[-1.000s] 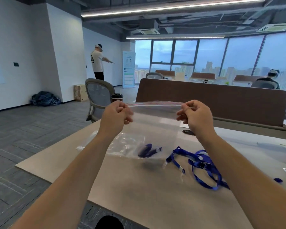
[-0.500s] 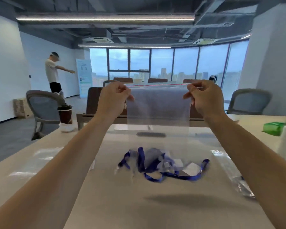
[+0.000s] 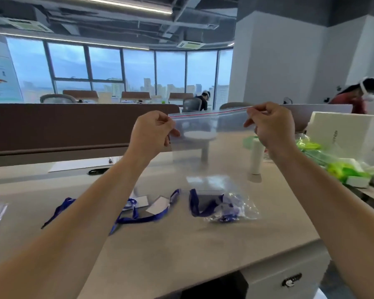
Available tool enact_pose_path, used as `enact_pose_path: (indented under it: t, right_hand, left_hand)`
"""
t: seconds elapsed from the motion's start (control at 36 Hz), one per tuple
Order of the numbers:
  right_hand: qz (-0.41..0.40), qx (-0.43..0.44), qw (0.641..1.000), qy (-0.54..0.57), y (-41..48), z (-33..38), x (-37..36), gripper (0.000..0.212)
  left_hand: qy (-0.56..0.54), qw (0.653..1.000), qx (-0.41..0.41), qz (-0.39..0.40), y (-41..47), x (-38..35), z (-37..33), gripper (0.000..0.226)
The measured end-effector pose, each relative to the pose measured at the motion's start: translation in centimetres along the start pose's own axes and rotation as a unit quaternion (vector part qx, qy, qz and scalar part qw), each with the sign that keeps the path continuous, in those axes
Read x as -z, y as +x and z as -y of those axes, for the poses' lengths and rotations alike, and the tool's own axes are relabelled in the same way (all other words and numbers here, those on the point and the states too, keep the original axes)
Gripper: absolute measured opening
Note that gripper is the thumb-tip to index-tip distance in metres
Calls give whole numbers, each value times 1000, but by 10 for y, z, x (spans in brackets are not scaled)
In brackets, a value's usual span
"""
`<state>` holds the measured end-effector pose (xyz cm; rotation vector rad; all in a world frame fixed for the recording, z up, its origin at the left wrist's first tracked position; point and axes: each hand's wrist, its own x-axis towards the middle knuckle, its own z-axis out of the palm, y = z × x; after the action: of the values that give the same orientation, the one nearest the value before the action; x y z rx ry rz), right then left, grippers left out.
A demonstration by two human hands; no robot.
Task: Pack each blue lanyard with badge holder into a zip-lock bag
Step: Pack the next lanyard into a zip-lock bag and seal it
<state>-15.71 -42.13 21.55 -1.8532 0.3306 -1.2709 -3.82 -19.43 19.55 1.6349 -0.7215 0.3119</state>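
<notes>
Up above the table (image 3: 181, 255), a bag (image 3: 212, 145) of thin, clear film hangs flat and square, its top edge a stiff zip strip with a red line. The left hand (image 3: 153, 134) pinches the strip's left corner between thumb and curled fingers, and the right hand (image 3: 272, 126) pinches the right corner the same way, so the strip is pulled taut between them. On the matte beige tabletop under the left forearm, toward the near edge, lie loose lanyards (image 3: 143, 219): flat woven blue ribbon in slack loops, joined to 2 holders (image 3: 158, 207) of clear plastic with white cards inside. Just right of them, under the hanging bag, a second bag (image 3: 229, 203) lies crinkled and glossy, with a dark blue strap curving along its left side and more blue bunched inside. Near the right edge a smooth white tube (image 3: 256, 156) stands upright. Farther right sit a white box (image 3: 350, 134) and soft green packets (image 3: 343, 169). A white sheet (image 3: 80, 164) lies flat by the far edge.
</notes>
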Motion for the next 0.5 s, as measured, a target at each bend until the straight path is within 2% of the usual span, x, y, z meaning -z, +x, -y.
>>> enact_pose_path:
  t: [0.28,0.42,0.5]
  right_hand:
    - [-11,-55,996,-71,52,-74,19,15]
    - [10,-116,991,-62,70,-132,-5,19]
    - [50,-156,984,-66,79,-164,-23,18]
  left_hand:
    - [-10,998,60,25,38,-89,24,14]
    - [14,993,114,25,55,-127,66,12]
    - [51,990,134,7,63,-146,93,14]
